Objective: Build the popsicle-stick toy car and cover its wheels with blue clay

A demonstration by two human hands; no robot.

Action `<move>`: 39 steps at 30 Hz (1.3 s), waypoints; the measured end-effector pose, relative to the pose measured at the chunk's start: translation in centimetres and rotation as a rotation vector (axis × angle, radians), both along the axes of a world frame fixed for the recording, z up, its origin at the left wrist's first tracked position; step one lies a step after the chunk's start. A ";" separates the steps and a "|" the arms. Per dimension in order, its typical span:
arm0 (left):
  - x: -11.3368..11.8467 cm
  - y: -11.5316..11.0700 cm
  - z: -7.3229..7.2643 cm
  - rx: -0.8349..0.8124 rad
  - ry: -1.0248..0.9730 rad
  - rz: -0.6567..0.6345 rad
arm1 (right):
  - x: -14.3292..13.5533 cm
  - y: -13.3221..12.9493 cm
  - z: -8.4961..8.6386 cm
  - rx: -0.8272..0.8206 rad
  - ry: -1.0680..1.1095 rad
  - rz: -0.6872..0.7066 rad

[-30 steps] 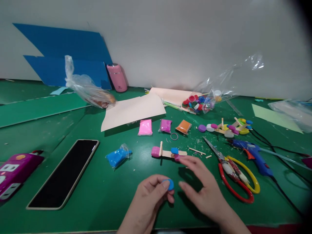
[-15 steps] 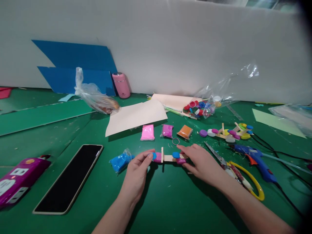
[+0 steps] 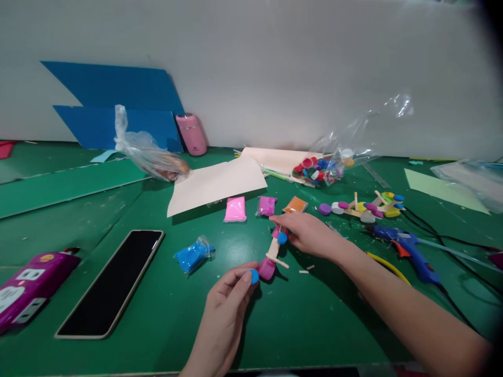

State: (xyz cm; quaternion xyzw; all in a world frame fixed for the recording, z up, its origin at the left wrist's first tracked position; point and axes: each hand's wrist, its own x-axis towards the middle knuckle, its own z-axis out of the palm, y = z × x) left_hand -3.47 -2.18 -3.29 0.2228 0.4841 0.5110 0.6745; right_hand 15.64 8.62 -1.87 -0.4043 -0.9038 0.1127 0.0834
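A small craft-stick model (image 3: 274,248) with pinkish-purple round pieces at both ends lies at a slant on the green table. My right hand (image 3: 310,233) is closed on its far end, fingertips partly hidden, near a blue round piece (image 3: 282,239) on the model. Between thumb and forefinger, my left hand (image 3: 228,303) pinches a small blue clay piece (image 3: 254,276). That piece is close beside the model's near pinkish-purple end (image 3: 267,268); whether they touch, I cannot tell. An open-looking packet of blue clay (image 3: 193,255) rests left of the hands.
Pink (image 3: 235,209), purple (image 3: 267,206) and orange (image 3: 295,204) clay packets lie beyond the hands. A phone (image 3: 112,283) and a purple power strip (image 3: 35,285) are at left. On the right are a blue glue gun (image 3: 412,251), cables and another stick-and-cap model (image 3: 371,208).
The model has swung from lying crosswise to pointing away from me. My right hand moved farther off and left; my left hand came nearer, with the blue piece now apart from the model's middle.
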 end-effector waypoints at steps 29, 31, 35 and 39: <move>-0.7 1.6 -0.6 -0.048 0.008 0.114 | 15.3 -8.1 -0.3 0.308 0.064 -1.126; -0.9 1.9 -0.6 -0.040 -0.003 0.127 | 17.8 -9.4 -1.3 0.268 0.033 -1.215; -1.0 2.0 -0.7 -0.037 -0.026 0.126 | 20.2 -10.4 -3.0 0.118 0.035 -1.215; -1.1 1.7 -0.9 -0.009 -0.040 0.111 | 20.5 -10.6 -3.0 0.066 0.092 -1.169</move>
